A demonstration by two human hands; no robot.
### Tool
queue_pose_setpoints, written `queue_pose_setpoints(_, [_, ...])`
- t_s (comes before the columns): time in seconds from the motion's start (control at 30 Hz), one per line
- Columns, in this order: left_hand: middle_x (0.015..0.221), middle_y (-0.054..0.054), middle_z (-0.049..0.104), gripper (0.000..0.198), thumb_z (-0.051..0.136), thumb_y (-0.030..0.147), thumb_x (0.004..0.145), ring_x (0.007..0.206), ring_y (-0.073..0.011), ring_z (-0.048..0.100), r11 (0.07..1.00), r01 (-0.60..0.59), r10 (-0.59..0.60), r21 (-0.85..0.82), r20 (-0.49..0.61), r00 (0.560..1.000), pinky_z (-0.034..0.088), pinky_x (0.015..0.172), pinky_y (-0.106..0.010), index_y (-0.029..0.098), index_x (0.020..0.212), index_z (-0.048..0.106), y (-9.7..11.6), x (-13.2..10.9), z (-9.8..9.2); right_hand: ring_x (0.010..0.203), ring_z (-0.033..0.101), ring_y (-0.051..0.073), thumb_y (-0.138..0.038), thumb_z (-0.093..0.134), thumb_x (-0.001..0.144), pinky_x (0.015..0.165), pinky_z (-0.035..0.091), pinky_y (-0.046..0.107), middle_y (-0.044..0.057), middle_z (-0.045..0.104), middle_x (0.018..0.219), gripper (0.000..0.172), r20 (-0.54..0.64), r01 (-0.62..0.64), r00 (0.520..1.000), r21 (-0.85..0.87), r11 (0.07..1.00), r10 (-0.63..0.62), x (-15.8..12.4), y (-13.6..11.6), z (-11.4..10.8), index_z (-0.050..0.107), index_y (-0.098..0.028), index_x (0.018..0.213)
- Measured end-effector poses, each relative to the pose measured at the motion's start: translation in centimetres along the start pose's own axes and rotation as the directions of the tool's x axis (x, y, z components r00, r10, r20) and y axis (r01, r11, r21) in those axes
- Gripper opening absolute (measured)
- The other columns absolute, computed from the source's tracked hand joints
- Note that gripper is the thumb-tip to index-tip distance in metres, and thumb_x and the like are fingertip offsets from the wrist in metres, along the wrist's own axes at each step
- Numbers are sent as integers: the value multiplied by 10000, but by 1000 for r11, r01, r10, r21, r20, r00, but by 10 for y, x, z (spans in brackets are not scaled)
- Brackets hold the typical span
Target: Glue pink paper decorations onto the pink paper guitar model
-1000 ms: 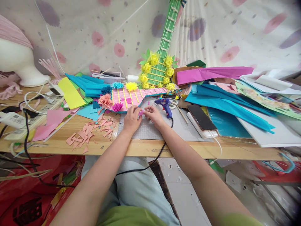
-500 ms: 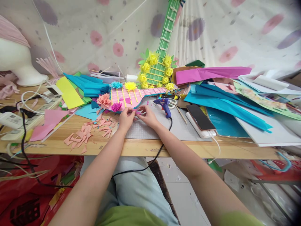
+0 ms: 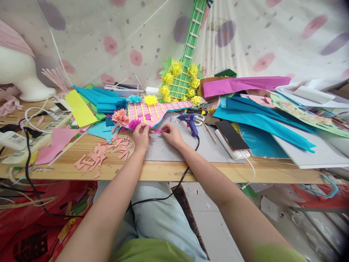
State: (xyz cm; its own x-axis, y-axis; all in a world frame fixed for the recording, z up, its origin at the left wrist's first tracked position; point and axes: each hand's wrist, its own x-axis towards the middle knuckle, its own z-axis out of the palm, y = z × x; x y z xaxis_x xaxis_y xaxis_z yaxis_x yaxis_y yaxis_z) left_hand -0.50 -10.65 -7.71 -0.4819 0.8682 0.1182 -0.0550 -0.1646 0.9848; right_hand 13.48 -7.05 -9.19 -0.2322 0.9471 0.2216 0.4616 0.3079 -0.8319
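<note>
Between my two hands a small strip of magenta paper (image 3: 157, 131) is stretched out above the grey cutting mat (image 3: 174, 149). My left hand (image 3: 141, 136) pinches its left end, and my right hand (image 3: 171, 134) pinches the right end. Just behind them lies a pink paper guitar (image 3: 158, 111) with yellow bars and thin strings. Paper flowers edge its left side: a magenta one (image 3: 134, 124) beside my left hand, a coral one (image 3: 120, 117), a dark blue, a light blue and a yellow one. My fingertips partly hide the paper's ends.
A blue glue gun (image 3: 191, 123) lies right of my hands, its black cord running over the table edge. Beyond it are scissors (image 3: 200, 119), a stick and a phone (image 3: 232, 135). Coral paper scraps (image 3: 95, 156) lie left. A green guitar (image 3: 188, 54) with yellow flowers stands behind.
My left hand has moved a little left, away from my right hand. More of the magenta paper now shows between them, drawn out into a longer strip.
</note>
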Motion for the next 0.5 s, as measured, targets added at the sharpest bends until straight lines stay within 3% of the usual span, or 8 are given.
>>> queue_pose_setpoints(0.1, [724, 20, 603, 91, 507, 265, 741, 487, -78, 567, 996, -87, 83, -24, -119, 989, 418, 387, -176, 199, 770, 451, 3, -3, -5, 683, 561, 149, -163, 597, 696, 700, 450, 305, -23, 611, 707, 82, -48, -62, 997, 50, 997, 64, 2, 6, -7, 559, -227, 732])
queue_pose_setpoints(0.2, [714, 22, 589, 111, 491, 296, 784, 480, -66, 552, 985, -174, 173, 8, -156, 972, 427, 403, -171, 202, 788, 430, 8, -8, -9, 701, 572, 163, -167, 589, 701, 722, 455, 328, -12, 620, 720, 72, -75, -89, 993, 71, 993, 95, 3, 10, -11, 564, -233, 718])
queue_pose_setpoints(0.3, [693, 36, 564, 98, 457, 279, 828, 485, -58, 542, 977, -214, 207, -2, -235, 950, 423, 417, -166, 202, 791, 408, 25, -3, -14, 721, 575, 174, -167, 578, 715, 740, 457, 342, -1, 621, 736, 69, -87, -94, 991, 39, 995, 97, 4, 11, -13, 578, -237, 719])
queue_pose_setpoints(0.43, [702, 45, 536, 98, 371, 182, 890, 492, -36, 509, 962, -263, 204, -75, -447, 871, 407, 421, -152, 193, 793, 376, 65, 27, -36, 760, 580, 190, -159, 569, 730, 767, 463, 359, 8, 616, 735, 92, -94, -79, 993, -49, 996, 74, 4, 13, -14, 610, -242, 734])
queue_pose_setpoints(0.5, [766, 30, 561, 104, 368, 199, 918, 544, -22, 521, 944, -327, 268, -30, -507, 819, 406, 432, -127, 182, 820, 397, 82, 45, -49, 821, 587, 207, -149, 562, 733, 806, 465, 378, 18, 632, 758, 122, -106, -62, 993, -98, 993, 51, 4, 13, -13, 634, -243, 764])
